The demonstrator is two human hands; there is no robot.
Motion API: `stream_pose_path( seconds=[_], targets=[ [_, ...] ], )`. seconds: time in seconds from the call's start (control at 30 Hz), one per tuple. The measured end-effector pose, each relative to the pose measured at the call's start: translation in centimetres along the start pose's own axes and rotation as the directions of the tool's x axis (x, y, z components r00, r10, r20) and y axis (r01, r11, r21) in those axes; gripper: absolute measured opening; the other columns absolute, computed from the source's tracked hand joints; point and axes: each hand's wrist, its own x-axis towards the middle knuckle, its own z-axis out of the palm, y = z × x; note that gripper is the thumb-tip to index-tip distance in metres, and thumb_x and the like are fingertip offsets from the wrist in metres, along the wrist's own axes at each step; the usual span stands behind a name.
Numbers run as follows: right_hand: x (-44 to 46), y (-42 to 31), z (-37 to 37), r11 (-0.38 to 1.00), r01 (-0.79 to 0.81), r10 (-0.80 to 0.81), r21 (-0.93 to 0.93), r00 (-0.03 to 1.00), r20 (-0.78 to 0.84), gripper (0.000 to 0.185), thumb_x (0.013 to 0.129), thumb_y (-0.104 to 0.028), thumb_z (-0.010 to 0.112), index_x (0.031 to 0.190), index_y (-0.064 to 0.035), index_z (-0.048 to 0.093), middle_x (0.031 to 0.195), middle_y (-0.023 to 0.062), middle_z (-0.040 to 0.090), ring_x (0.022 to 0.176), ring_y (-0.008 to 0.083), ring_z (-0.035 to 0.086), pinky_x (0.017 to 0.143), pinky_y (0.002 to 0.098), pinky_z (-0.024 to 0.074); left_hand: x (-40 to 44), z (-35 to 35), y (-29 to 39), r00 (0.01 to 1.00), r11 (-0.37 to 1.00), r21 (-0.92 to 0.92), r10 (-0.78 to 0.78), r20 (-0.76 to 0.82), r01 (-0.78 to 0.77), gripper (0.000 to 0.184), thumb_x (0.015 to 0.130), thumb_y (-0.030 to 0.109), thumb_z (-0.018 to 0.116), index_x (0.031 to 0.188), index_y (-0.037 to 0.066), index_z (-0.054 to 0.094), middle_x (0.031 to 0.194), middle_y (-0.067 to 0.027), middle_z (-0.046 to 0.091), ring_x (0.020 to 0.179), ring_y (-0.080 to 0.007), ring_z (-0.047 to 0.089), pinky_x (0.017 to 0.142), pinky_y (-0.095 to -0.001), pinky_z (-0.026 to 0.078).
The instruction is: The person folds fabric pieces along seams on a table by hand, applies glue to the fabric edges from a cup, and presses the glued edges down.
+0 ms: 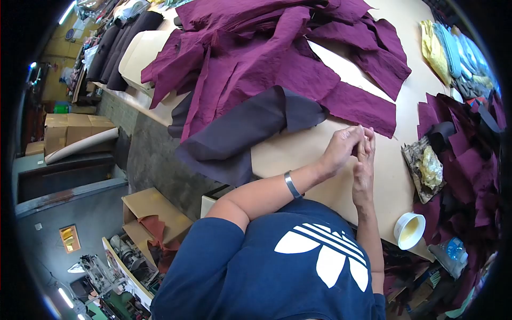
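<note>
- Left grip (342,150) and right grip (364,172) are coming together at the fingers, touching, above the near part of the table (298,154); whether they are pinching anything small between them, cannot tell.
- Left wrist is wearing a silver bracelet (293,184); right wrist is showing bare.
- Maroon panel (365,108) is lying flat on the table just beyond the fingertips, away from the body; contact with the fingers, cannot tell.
- Its long axis is running crosswise, slanting toward the body at its right end; both grips are sitting about equally close to its near edge, so no clear nearer one.
- Dark cloth (234,130) is lying left of the grips, left grip nearer; its long axis is slanting away from the body toward the right, its near end is hanging over the table edge.
- Maroon fabric heap (250,64) is spreading farther out, rumpled, partly lying against the dark cloth.
- To the right, well apart: crumpled plastic (431,168) is resting on a mottled piece (413,160), white bowl (409,231) is standing nearer the body, maroon scraps (469,154) are piling up beyond.
</note>
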Motion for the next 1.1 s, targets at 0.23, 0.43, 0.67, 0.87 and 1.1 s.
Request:
stream_pose_path(
  seconds=[0.23, 0.43, 0.67, 0.87, 1.1],
  targets=[
    [-0.7, -0.5, 0.1, 0.836, -0.074, 0.060, 0.543, 0.997, 0.044, 0.086, 0.087, -0.069, 0.022, 0.145, -0.0058, 0.018, 0.152, 0.0123, 0.009, 0.140, 0.0267, 0.005, 0.112, 0.0401, 0.0027, 0.2, -0.3, 1.7, 0.981, 0.963, -0.197, -0.168, 0.098, 0.184, 0.029, 0.094, 0.030, 0.049, 0.100, 0.003, 0.062, 0.088, -0.0084, 0.066, 0.086, -0.0156, 0.063, 0.078, -0.0300, 0.051],
    [-0.9, 0.0, 0.3, 0.960, 0.060, -0.067, -0.274, 0.998, -0.013, 0.085, 0.087, -0.066, 0.028, 0.145, -0.0059, 0.015, 0.151, 0.0139, 0.011, 0.141, 0.0275, 0.004, 0.112, 0.0402, 0.0054, 0.2, -0.2, 1.7, 0.996, 0.995, -0.042, -0.087, -0.007, 0.087, 0.020, 0.092, 0.025, 0.055, 0.091, 0.006, 0.061, 0.084, -0.0070, 0.066, 0.079, -0.0144, 0.064, 0.070, -0.0259, 0.052],
    [-1.5, -1.7, 0.4, 0.742, -0.108, 0.074, 0.661, 0.994, 0.079, 0.090, 0.085, -0.070, 0.030, 0.146, -0.0066, 0.011, 0.152, 0.0107, 0.008, 0.140, 0.0261, 0.008, 0.112, 0.0411, 0.0055, -0.4, 0.5, 1.8, 0.989, 0.947, -0.287, -0.149, 0.019, 0.148, 0.020, 0.091, 0.028, 0.056, 0.085, 0.010, 0.059, 0.078, -0.0048, 0.065, 0.073, -0.0124, 0.062, 0.065, -0.0252, 0.051],
    [-2.0, -1.0, 1.0, 0.999, 0.025, -0.025, -0.041, 1.000, -0.012, 0.083, 0.088, -0.062, 0.037, 0.145, -0.0063, 0.013, 0.150, 0.0171, 0.012, 0.139, 0.0296, 0.012, 0.111, 0.0415, 0.0113, -0.8, 0.8, 2.9, 0.955, 0.759, 0.592, 0.292, 0.061, -0.270, 0.023, 0.095, 0.025, 0.050, 0.079, 0.009, 0.052, 0.064, -0.0002, 0.055, 0.060, -0.0050, 0.051, 0.055, -0.0191, 0.043],
    [-1.2, -2.2, 0.2, 0.988, 0.156, -0.156, -0.005, 0.986, -0.063, 0.057, 0.090, -0.052, 0.042, 0.124, -0.0078, 0.052, 0.144, 0.0191, 0.029, 0.135, 0.0332, 0.025, 0.107, 0.0441, 0.0217, -1.1, -0.8, 2.6, 0.998, 0.989, 0.136, 0.042, 0.046, -0.048, 0.017, 0.096, 0.020, 0.046, 0.086, 0.008, 0.052, 0.072, 0.0021, 0.051, 0.064, -0.0053, 0.046, 0.061, -0.0213, 0.040]
  ],
)
